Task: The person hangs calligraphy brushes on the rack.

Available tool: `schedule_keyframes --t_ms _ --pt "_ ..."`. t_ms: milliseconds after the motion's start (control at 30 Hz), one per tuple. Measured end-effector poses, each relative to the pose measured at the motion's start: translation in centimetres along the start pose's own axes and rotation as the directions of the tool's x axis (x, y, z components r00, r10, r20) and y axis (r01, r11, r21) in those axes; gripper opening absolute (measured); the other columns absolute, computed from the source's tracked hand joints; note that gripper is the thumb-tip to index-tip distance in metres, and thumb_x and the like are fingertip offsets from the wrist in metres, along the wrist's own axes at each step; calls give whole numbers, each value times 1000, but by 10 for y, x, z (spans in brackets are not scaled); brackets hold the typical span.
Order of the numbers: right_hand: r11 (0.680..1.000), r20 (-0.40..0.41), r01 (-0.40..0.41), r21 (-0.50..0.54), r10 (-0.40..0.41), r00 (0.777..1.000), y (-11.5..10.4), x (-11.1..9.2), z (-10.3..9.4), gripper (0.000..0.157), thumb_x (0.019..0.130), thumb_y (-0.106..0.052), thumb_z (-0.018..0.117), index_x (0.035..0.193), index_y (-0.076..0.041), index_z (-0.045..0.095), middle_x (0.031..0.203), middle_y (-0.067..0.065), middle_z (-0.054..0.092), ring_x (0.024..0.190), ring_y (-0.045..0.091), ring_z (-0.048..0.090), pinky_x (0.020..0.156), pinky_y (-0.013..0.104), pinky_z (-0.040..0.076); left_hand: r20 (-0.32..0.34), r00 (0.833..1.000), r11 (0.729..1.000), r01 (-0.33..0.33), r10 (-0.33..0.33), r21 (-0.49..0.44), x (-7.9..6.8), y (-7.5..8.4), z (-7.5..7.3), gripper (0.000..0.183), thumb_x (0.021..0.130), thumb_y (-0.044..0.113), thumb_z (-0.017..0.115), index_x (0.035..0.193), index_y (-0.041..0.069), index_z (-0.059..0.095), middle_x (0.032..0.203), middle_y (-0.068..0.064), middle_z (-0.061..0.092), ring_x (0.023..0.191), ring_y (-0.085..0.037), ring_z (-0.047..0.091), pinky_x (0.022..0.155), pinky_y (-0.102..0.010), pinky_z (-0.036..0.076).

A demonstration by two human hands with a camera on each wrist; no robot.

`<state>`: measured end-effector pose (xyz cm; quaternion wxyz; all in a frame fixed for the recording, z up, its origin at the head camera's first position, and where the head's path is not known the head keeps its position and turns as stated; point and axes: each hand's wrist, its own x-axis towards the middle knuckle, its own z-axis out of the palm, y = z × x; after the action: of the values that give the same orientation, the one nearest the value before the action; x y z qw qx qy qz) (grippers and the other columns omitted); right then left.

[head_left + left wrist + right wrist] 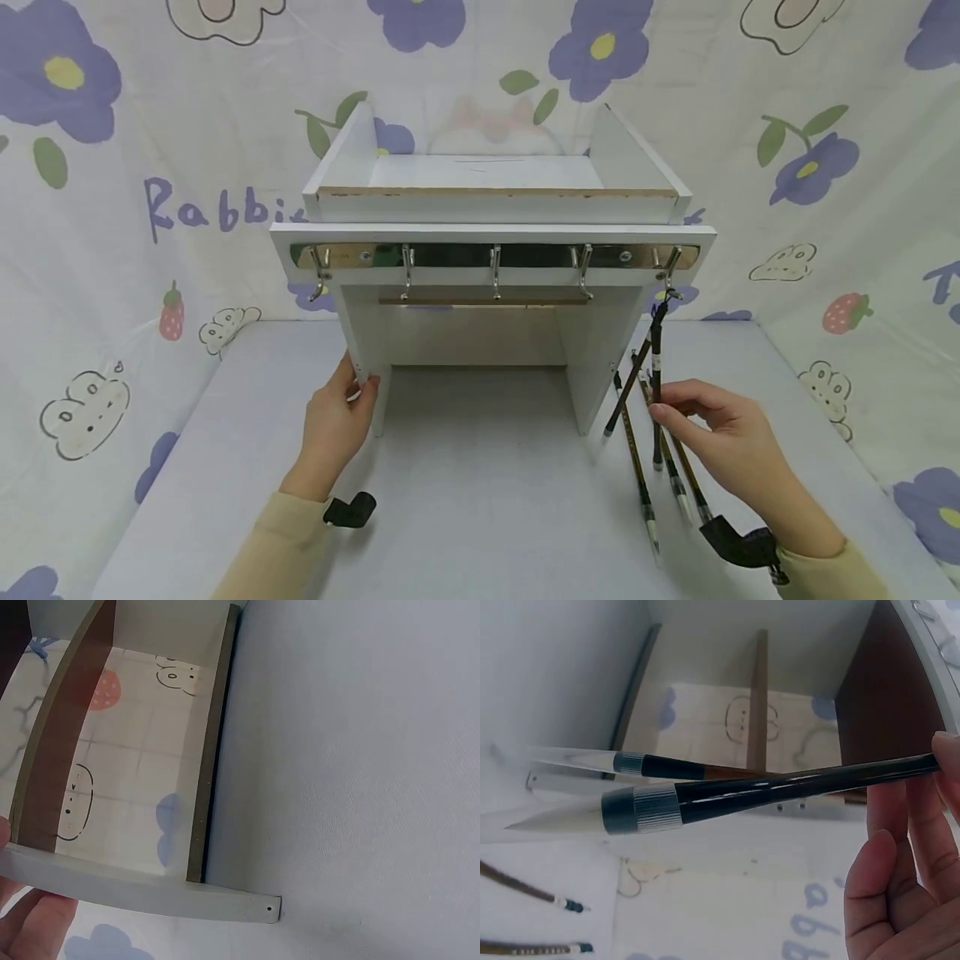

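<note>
A white wooden rack stands upright on the table, with a metal strip of several hooks along its front. My left hand grips the rack's left side panel, fingers on the outside and thumb towards the front. With thumb and fingertips, my right hand pinches the dark handle of a calligraphy brush, which points downward from the rightmost hook. A second dark brush slants down from the same hook, beside the first. Whether both loops sit fully on the hook is too small to tell.
Several thinner brushes lie on the white table to the right of the rack, partly behind my right hand. Behind stands a patterned cloth with flowers and rabbits. Crossbars span the rack's lower opening.
</note>
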<state>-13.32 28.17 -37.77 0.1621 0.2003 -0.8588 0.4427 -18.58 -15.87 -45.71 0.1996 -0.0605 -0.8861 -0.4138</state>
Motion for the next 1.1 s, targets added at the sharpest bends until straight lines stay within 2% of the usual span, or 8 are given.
schedule_keyframes --t_ms 167,267,400,500,600,867,1100 --pt "1000 29 5 -17 -5 1000 -3 4 11 14 88 -6 71 97 -16 72 97 -3 70 90 7 62 77 13 49 0 1000 1000 -3 3 -9 0 -2 1 47 98 20 57 143 14 44 130 -17 59 106 -37 64 80 -43 56" --pt "1000 42 0 -16 1 999 -5 6 17 12 88 -9 71 98 -17 72 96 -5 70 85 9 60 67 17 49 -2 1000 1000 5 -5 -22 0 -4 2 46 98 21 57 143 15 45 130 -15 59 106 -36 64 81 -42 56" --pt "1000 48 -28 -11 28 998 -7 8 24 12 88 -11 72 99 -16 73 94 -3 69 76 10 56 54 23 46 -19 998 994 61 -63 -89 -3 -7 2 44 97 25 60 140 17 52 129 -9 61 106 -30 64 81 -38 57" --pt "999 51 -44 -4 44 998 -7 9 29 14 88 -9 72 101 -14 72 93 -2 68 73 11 57 52 24 47 -38 992 983 114 -120 -147 -8 -8 4 42 95 26 62 136 16 56 126 -8 62 106 -26 64 81 -34 57" --pt "999 66 -51 5 50 997 -7 10 33 14 88 -10 72 101 -14 71 93 -3 68 73 12 59 54 23 49 -58 987 976 135 -147 -173 -10 -8 6 40 94 22 64 131 11 57 123 -11 63 106 -26 64 82 -34 57" --pt "999 58 -52 -9 53 997 -13 12 33 11 89 -12 72 99 -16 71 90 -6 68 71 11 59 55 23 49 -20 986 979 162 -166 -122 -7 -7 7 34 94 22 64 125 13 54 123 -8 60 104 -26 63 81 -38 57" --pt "999 16 -34 -10 34 999 -17 15 34 14 86 -4 72 98 -13 70 83 -3 69 69 11 58 54 20 47 -29 991 985 130 -134 -109 -7 -5 6 32 94 22 63 124 12 54 122 -9 59 104 -27 63 80 -39 57"
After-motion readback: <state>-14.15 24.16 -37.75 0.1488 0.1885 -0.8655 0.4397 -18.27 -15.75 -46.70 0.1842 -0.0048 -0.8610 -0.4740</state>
